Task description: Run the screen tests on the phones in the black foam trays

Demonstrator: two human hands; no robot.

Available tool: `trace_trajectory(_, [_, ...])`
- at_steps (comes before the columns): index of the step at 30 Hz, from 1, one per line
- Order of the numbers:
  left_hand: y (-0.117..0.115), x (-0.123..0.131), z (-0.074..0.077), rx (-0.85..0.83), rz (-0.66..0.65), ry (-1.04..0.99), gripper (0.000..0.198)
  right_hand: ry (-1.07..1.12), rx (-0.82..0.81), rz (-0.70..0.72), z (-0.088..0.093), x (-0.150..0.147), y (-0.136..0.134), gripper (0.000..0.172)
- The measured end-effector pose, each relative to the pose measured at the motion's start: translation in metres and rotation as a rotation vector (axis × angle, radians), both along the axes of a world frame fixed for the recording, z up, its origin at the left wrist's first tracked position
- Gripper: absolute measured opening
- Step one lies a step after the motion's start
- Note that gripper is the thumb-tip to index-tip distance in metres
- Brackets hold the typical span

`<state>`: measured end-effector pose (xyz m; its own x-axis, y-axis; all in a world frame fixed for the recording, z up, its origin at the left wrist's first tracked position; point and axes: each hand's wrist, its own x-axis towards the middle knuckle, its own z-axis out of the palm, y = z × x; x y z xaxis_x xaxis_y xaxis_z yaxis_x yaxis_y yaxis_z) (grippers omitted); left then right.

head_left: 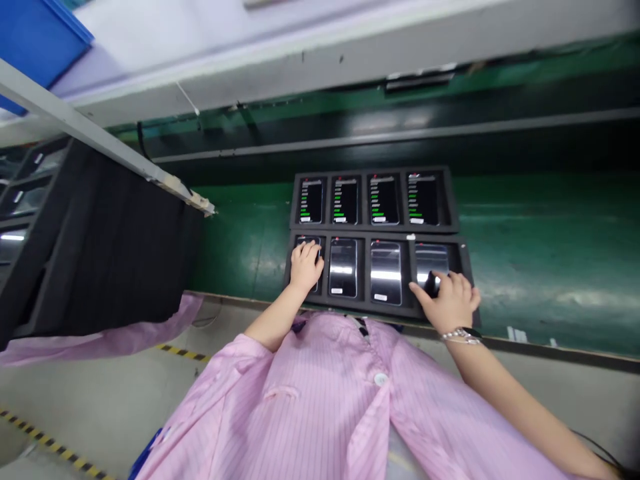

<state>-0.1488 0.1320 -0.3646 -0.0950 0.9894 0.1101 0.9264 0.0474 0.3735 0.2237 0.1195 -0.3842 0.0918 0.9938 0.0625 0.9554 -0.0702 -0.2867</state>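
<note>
Two black foam trays lie one behind the other, each with several phones in a row of slots. My left hand [305, 267] rests over the leftmost phone [316, 283] of the front tray [325, 235], its fingers stretched forward and hiding much of that phone. Over the rightmost phone [431, 257] of the same tray is my right hand [450, 301], thumb and fingers spread, the fingers near the tray's right side. Between my hands, two phones [343, 267] show dark screens with reflections. In the rear tray [453, 200], phones [384, 200] display lines of white and green text.
The trays sit on a green work surface [525, 253]. At the left stands a stack of black trays [120, 233], with a pale metal bar [100, 130] slanting above it. A shelf edge [240, 70] runs across the back, and a blue bin [37, 37] is at upper left.
</note>
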Motion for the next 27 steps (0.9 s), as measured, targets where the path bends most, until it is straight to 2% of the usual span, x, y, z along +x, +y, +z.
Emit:
trace_trajectory(6, [0.000,0.000,-0.006,0.082,-0.002,-0.049,0.034,-0.036,0.085,0.003,-0.005,0.002,0.001,0.071])
trace_trajectory(9, [0.004,0.011,-0.003,0.157,-0.029,-0.071,0.035,-0.032,0.162,0.137,0.003,-0.012,0.001,0.067])
trace_trajectory(12, [0.006,0.038,0.003,0.162,-0.248,-0.032,0.034,-0.039,0.051,0.328,0.015,-0.038,0.000,0.063])
trace_trajectory(14, [0.003,0.058,0.004,0.113,-0.403,0.015,0.033,-0.058,-0.090,0.335,0.019,-0.055,-0.002,0.069])
trace_trajectory(16, [-0.002,0.072,0.002,0.074,-0.476,0.062,0.034,-0.074,-0.158,0.324,0.020,-0.067,-0.005,0.074])
trace_trajectory(20, [-0.009,0.079,-0.005,0.064,-0.457,0.109,0.036,-0.055,-0.149,0.352,0.019,-0.069,-0.010,0.068])
trace_trajectory(27, [-0.008,0.079,-0.006,0.101,-0.428,0.161,0.038,-0.014,-0.189,0.333,0.032,-0.068,-0.011,0.066])
